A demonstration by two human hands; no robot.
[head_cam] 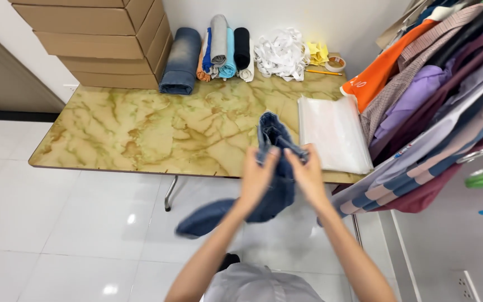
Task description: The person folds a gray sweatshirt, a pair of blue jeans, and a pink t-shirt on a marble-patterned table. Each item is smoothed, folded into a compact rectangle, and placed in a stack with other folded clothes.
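Marbled table [141, 128], plastic bags [334, 134], perhaps jeans [272, 168] gripped

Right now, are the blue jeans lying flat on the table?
No, both hands, left hand and right hand, hold the blue jeans bunched up in the air at the edge of the table.

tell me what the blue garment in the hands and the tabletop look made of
Garment: looks like denim, a matt, faded blue cloth that hangs in heavy folds from both hands. Tabletop: a glossy yellow-green marble pattern, probably a printed laminate rather than stone, given the thin edge and slim metal leg.
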